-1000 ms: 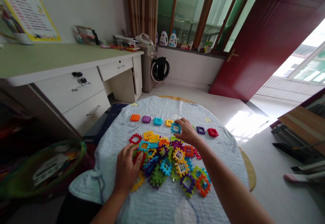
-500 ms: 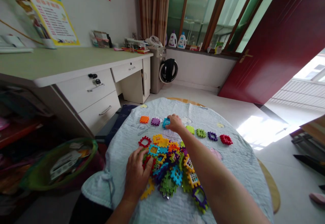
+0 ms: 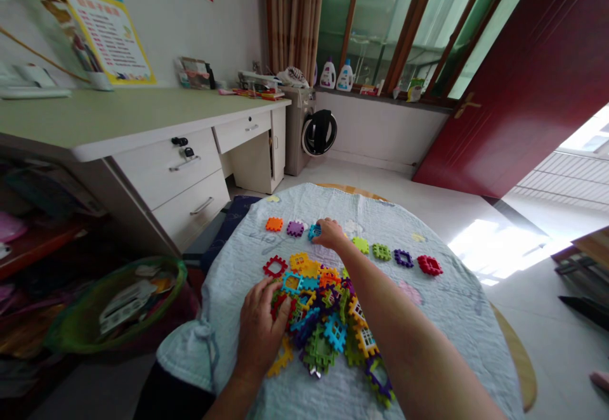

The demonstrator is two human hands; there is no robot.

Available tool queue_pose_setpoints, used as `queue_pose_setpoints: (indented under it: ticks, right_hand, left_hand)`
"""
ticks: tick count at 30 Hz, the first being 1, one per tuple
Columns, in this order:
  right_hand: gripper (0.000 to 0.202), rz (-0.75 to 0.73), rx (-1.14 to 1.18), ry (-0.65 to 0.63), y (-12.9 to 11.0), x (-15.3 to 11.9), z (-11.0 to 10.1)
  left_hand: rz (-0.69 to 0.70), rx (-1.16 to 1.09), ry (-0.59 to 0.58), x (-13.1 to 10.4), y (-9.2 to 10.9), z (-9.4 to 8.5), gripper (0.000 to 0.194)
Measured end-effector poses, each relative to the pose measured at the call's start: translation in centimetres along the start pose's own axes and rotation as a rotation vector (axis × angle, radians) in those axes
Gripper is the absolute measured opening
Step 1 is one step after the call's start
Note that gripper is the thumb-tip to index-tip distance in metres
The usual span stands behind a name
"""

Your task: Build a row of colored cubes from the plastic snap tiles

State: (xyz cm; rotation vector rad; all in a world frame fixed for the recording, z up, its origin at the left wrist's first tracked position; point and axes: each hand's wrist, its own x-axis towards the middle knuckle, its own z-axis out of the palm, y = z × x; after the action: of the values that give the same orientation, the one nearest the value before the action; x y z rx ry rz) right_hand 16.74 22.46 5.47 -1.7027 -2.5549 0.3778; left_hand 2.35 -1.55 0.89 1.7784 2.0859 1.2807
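My right hand (image 3: 329, 233) reaches to the far row of plastic pieces, its fingers closed on a blue piece (image 3: 314, 232) that lies on the cloth. Left of it in the row are a purple piece (image 3: 295, 229) and an orange piece (image 3: 274, 224). To its right lie a lime piece (image 3: 360, 245), a green one (image 3: 381, 252), a dark purple one (image 3: 403, 258) and a red one (image 3: 430, 265). My left hand (image 3: 261, 318) rests with fingers apart at the left edge of a mixed pile (image 3: 320, 347). A red frame piece (image 3: 275, 266) lies beyond it.
A pale blue cloth (image 3: 457, 337) covers the round table. On the left stand a desk (image 3: 143, 115) with drawers and a green basket (image 3: 66, 334) on the floor. A washing machine (image 3: 295, 134) and a red door (image 3: 504, 77) are farther back.
The view has shifted slightly, so the scene sits a little farther right. My hands hold nearly the same places, the right one still at the blue piece.
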Motion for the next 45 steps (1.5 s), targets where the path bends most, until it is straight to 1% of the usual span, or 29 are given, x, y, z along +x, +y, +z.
queue_pose_setpoints:
  ticks: [3, 5, 8, 10, 13, 16, 19, 21, 23, 26, 29, 31, 34, 36, 40, 43, 45]
  right_hand:
    - [0.055, 0.002, 0.027, 0.016, -0.1, -0.1, 0.1]
    - [0.064, 0.008, 0.056, 0.044, -0.1, -0.3, 0.0]
    - [0.077, 0.012, 0.101, 0.101, 0.2, -1.3, -0.9]
    - [0.075, -0.007, 0.167, 0.175, 0.9, -2.7, -1.8]
    - [0.066, -0.066, 0.326, 0.33, 3.1, -6.5, -3.0]
    - [0.052, -0.109, 0.387, 0.411, 6.1, -11.8, -3.6]
    - [0.041, -0.107, 0.396, 0.395, 9.1, -17.4, -3.5]
    - [0.035, -0.05, 0.42, 0.366, 10.6, -20.7, -3.1]
    - [0.03, 0.009, 0.435, 0.33, 11.6, -23.3, -2.5]
    - [0.026, 0.015, 0.445, 0.302, 12.0, -25.9, -1.3]
    - [0.026, 0.017, 0.486, 0.323, 11.3, -27.0, 0.1]
    - [0.026, 0.02, 0.51, 0.36, 10.5, -27.2, 0.9]
    - [0.024, -0.034, 0.506, 0.388, 9.3, -27.1, 1.8]
    - [0.025, -0.079, 0.484, 0.389, 8.7, -26.9, 2.0]
    - [0.035, -0.145, 0.381, 0.404, 7.4, -26.7, 2.0]
    - [0.04, -0.176, 0.304, 0.365, 6.5, -26.5, 2.1]
    - [0.039, -0.163, 0.279, 0.337, 6.1, -26.3, 2.2]
  left_hand:
    - [0.0, -0.002, -0.004, 0.0, 0.0, 0.0, 0.033]
    - [0.002, -0.006, -0.005, 0.0, 0.0, 0.0, 0.032]
    - [0.007, -0.016, -0.001, -0.1, 0.0, 0.0, 0.032]
    - [0.012, -0.022, 0.005, 0.0, 0.0, 0.0, 0.032]
    - [0.027, -0.023, 0.012, 0.0, 0.0, -0.1, 0.031]
    - [0.045, -0.014, 0.015, 0.1, 0.0, -0.1, 0.032]
    - [0.064, 0.002, 0.016, 0.2, -0.1, 0.0, 0.033]
    - [0.077, 0.01, 0.013, 0.3, -0.2, 0.1, 0.033]
    - [0.089, 0.016, 0.006, 0.3, -0.2, 0.1, 0.034]
    - [0.1, 0.028, -0.003, 0.4, -0.3, 0.1, 0.035]
    - [0.097, 0.035, 0.002, 0.4, -0.3, 0.0, 0.034]
    - [0.098, 0.036, 0.009, 0.5, -0.3, 0.0, 0.034]
    - [0.095, 0.04, 0.015, 0.5, -0.2, 0.0, 0.035]
    - [0.086, 0.044, 0.023, 0.5, -0.1, 0.0, 0.035]
    - [0.09, 0.051, 0.039, 0.5, 0.0, 0.0, 0.036]
    - [0.093, 0.059, 0.028, 0.5, 0.1, -0.1, 0.037]
    - [0.092, 0.058, 0.023, 0.5, 0.0, -0.1, 0.037]
